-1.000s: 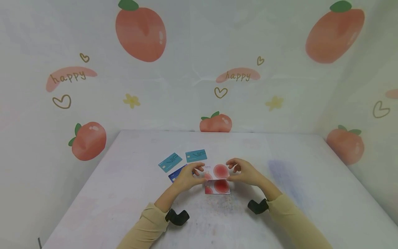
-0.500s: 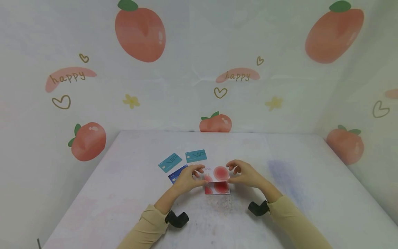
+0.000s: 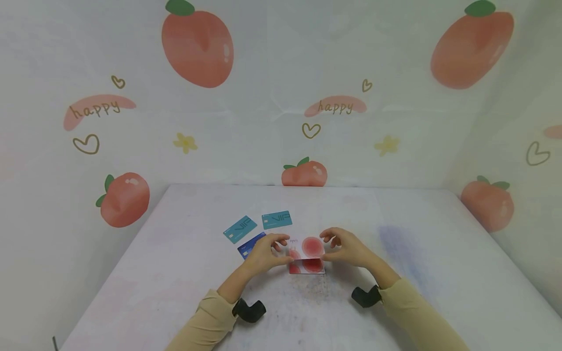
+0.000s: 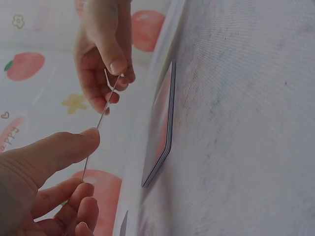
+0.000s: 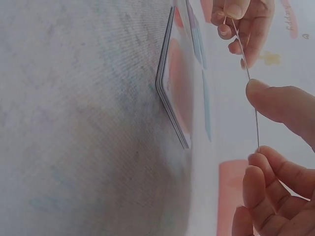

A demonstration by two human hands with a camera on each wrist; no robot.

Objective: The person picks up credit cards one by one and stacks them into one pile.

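Note:
Between my left hand (image 3: 265, 253) and right hand (image 3: 350, 249), a thin white card (image 3: 303, 247) with red circles is held by its two short ends. Thumb and fingertips pinch it on each side. Both wrist views show the card (image 4: 101, 117) nearly edge-on, raised off the table. Below it lies a small neat stack of cards (image 3: 307, 267) with the same red pattern. The wrist views show several layers in this stack (image 5: 174, 91), with a gap between it and the held card. In the head view, the held card covers the stack's far part.
A blue card (image 3: 250, 245) lies partly behind my left hand. Two teal cards, a tilted one (image 3: 240, 229) and a straighter one (image 3: 277, 220), lie farther back on the white table (image 3: 175, 273). A fruit-patterned cloth (image 3: 246, 122) hangs behind the table.
Both hands have brought the held card slightly down and nearer the front, so less of the stack shows beneath it. The other cards have stayed put.

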